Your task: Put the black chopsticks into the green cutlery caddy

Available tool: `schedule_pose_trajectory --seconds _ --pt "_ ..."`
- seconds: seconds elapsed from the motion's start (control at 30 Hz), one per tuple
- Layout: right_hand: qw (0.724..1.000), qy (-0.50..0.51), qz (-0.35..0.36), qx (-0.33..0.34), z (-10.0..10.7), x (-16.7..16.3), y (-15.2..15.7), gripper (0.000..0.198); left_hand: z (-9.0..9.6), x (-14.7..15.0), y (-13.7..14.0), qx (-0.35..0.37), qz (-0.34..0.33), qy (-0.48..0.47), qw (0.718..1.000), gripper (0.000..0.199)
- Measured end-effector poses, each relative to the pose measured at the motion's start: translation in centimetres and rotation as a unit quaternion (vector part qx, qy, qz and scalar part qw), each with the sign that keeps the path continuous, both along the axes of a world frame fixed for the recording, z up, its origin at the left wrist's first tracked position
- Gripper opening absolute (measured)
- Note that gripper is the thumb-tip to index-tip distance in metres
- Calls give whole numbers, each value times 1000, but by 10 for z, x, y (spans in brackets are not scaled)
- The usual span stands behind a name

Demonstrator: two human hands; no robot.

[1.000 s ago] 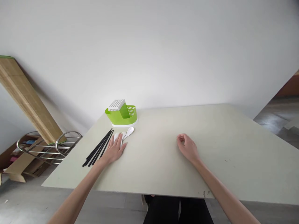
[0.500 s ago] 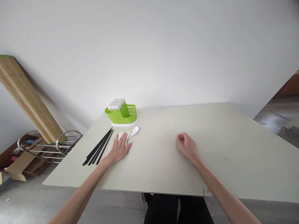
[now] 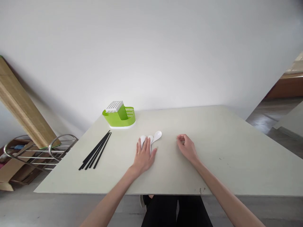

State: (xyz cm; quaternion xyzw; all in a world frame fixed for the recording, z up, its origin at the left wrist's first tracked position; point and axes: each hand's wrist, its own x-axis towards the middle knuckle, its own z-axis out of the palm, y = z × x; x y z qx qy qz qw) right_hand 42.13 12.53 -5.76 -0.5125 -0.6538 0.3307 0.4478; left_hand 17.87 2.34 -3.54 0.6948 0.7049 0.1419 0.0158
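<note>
Count: 3 glossy white round-bowled spoons [image 3: 157,136]; at least 5 slim black chopsticks [image 3: 98,149], the exact number obscured by overlap; 1 green oval plastic basket [image 3: 113,119] with 1 white slotted lid [image 3: 115,106]. The left hand [image 3: 143,159] lies palm-down on the pale table [image 3: 213,132], fingers extended and slightly spread over the spoons, not curled round them. The 3 bowls show at and beyond the fingertips, pointing away from the person. The rightmost spoon's long axis runs diagonally, bowl away and rightward, handle toward the fingers. The right hand [image 3: 187,148], fingers curled loosely closed, rests right of the spoons. Chopsticks lie left of the left fingers; the basket stands beyond, leftward.
</note>
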Motion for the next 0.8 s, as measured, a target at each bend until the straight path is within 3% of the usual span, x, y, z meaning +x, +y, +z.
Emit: schedule_pose_trajectory --seconds 0.27,0.4,0.53,0.6,0.67,0.8 --pt "999 3 -38 5 -9 48 -3 30 -19 79 4 62 -26 -35 997 79" --pt "999 -5 -51 -9 -15 72 -7 30 -26 107 5 58 -32 -69 995 85" --pt "998 -19 -57 18 -17 74 -15 29 -24 121 2 42 -40 -70 996 84" --pt "997 -24 -64 22 -15 72 -17 29 -12 111 5 55 -53 -56 996 81" --pt "997 -25 -69 18 -13 70 -18 30 13 84 16 90 -66 -42 993 76" --pt "997 -27 -70 14 -11 69 -19 31 92 -13 52 198 1 7 980 67"
